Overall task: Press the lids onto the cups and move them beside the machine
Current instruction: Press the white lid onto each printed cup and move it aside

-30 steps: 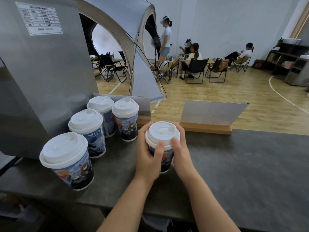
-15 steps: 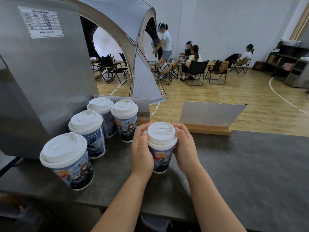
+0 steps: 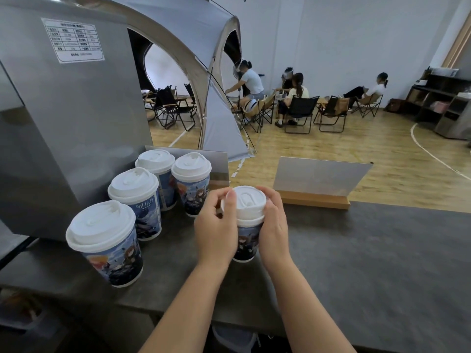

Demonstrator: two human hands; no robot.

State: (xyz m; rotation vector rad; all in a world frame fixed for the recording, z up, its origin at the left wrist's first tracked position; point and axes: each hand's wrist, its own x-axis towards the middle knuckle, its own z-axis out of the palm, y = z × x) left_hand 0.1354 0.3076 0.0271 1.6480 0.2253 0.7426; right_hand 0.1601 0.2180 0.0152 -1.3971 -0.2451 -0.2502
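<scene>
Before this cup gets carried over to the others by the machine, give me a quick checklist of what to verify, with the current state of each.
1. Lid on the held cup: on top, ok; whether fully snapped down all round, cannot tell.
2. Grip: left hand and right hand wrap the cup from both sides, ok.
3. Cup upright on the counter: ok.
4. Free spot beside the machine: bare counter between the four lidded cups and the held one, ok.
5. Path clear: the nearest lidded cup stands close to the left hand, so mind it; nothing else in the way, ok.
6. Spills on the counter: none visible, ok.
</scene>
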